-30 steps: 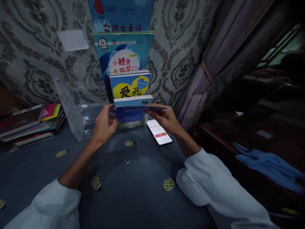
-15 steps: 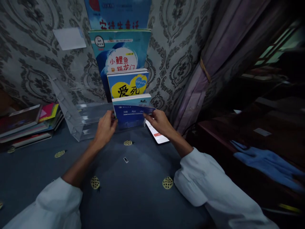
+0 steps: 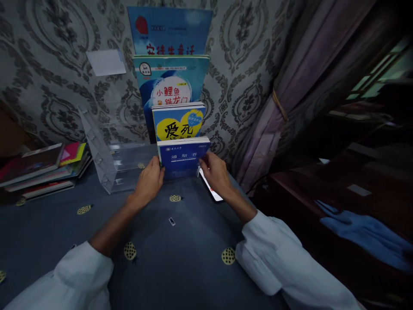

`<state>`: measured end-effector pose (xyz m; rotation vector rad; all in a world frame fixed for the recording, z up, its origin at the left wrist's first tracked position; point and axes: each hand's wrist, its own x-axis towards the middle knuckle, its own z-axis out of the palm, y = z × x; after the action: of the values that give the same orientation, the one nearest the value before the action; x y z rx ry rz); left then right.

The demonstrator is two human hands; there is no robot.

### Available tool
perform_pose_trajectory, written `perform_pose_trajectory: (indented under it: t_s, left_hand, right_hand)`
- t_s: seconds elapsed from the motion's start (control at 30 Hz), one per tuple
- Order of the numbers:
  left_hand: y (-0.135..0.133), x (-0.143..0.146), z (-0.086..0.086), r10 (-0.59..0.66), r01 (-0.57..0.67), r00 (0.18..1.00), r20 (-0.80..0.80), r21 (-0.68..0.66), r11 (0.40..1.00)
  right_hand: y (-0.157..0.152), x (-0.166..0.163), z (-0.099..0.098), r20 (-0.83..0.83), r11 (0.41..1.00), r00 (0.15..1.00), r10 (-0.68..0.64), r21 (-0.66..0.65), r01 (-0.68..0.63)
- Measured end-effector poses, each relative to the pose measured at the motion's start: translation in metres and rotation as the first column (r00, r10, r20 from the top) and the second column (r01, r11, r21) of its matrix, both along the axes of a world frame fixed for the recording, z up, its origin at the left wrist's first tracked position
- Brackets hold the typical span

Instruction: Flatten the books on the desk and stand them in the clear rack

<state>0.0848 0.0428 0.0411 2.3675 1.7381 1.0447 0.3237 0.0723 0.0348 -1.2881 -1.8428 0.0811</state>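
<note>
Cloth (image 3: 177, 267) stretches wide nearby; farther off, left hand (image 3: 149, 181) and right hand (image 3: 215, 173) pinch the blue booklet (image 3: 183, 160) by its side edges, forearms (image 3: 111, 226) slanting inward.

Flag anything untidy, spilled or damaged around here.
The pile of books at far left looks untidy: its edges jut out unevenly, unlike the tiered books standing in the middle. No spill or obvious damage shows.
</note>
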Motion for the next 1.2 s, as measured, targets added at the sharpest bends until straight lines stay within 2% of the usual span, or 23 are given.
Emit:
perform_pose_trajectory:
  t_s: [0.3, 0.5, 0.83, 1.2]
  left_hand:
    - [0.0, 0.008, -0.002, 0.064, -0.067, 0.995, -0.071, -0.036, 0.997]
    - [-0.002, 0.011, -0.004, 0.089, -0.09, 0.987, -0.133, -0.003, 0.996]
    - [-0.005, 0.016, -0.004, 0.147, -0.153, 0.96, -0.237, -0.005, 0.988]
    - [-0.003, 0.012, -0.008, 0.151, -0.152, 0.966, -0.212, 0.012, 0.988]
  right_hand:
    - [-0.001, -0.005, -0.001, -0.047, 0.999, 0.999, 0.003, -0.032, -0.004]
    - [-0.004, -0.008, 0.0, -0.052, 0.998, 0.999, -0.012, -0.055, 0.01]
    - [-0.004, -0.01, -0.002, -0.036, 0.999, 0.998, -0.043, -0.03, 0.042]
    - [-0.005, -0.007, 0.003, -0.074, 0.996, 0.997, 0.002, -0.091, -0.008]
